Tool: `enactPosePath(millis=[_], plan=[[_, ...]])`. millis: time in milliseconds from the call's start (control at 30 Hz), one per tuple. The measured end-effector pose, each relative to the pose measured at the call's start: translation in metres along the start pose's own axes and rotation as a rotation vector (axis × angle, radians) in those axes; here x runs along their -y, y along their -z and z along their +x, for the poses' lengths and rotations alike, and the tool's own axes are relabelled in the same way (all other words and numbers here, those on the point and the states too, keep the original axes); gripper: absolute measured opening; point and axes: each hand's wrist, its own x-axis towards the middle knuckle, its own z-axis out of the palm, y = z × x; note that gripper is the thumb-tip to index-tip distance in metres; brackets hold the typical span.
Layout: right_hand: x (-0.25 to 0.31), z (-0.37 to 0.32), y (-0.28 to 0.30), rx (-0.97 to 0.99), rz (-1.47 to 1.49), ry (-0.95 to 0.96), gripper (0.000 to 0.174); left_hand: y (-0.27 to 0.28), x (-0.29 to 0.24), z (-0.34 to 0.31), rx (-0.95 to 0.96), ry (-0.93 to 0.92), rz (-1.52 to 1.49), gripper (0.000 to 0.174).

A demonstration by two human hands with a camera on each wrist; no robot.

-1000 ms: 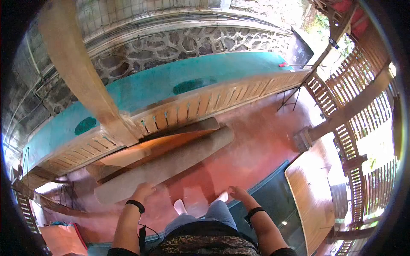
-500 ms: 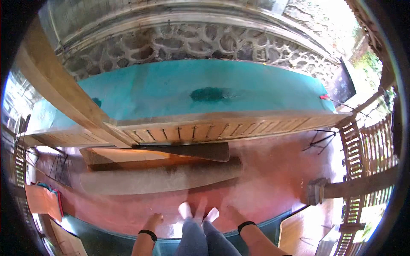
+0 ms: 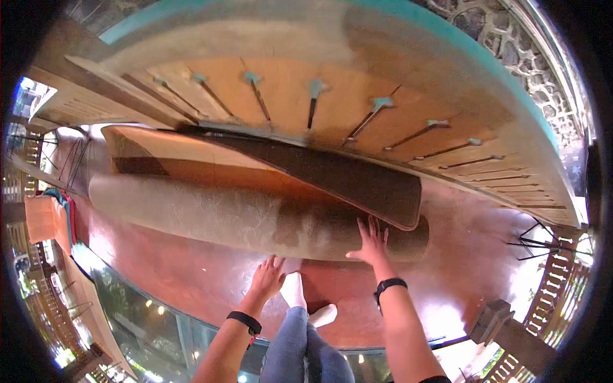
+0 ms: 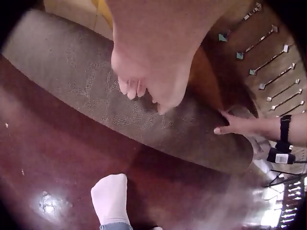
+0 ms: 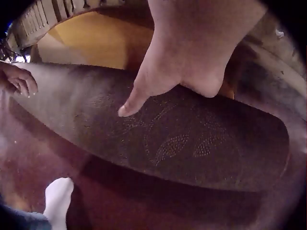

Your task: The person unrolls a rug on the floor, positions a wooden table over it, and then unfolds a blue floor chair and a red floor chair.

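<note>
Long brown pad [image 3: 249,214] (leaf-patterned) on red floor [image 3: 211,274].

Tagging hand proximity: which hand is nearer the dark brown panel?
Right. Right hand is over the long patterned piece, reaching beside the near edge of the dark brown panel; left hand is farther off, by that piece's near edge.

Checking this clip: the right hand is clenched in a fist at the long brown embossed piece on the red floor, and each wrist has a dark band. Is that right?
Not quite: the right hand isn't clenched. The head view shows its fingers spread at the long brown embossed piece on the red floor. Each wrist does have a dark band.
</note>
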Motion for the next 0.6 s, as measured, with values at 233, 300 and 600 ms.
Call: enactPosePath(millis=[233, 300, 600], plan=[[-0.059, 0.021, -0.042, -0.168, 0.233, -0.435, 0.077, -0.01, 0.029, -0.005, 0.045, 0.148, -0.168, 0.044], [-0.074, -0.003, -0.042, -0.331, 0.115, -0.547, 0.077, -0.008, 0.033, -0.008, 0.067, 0.171, -0.223, 0.043], [-0.167, -0.034, -0.044, -0.613, 0.966, -0.636, 0.083, -0.01, -0.025, 0.063, -0.088, -0.114, -0.006, 0.056]])
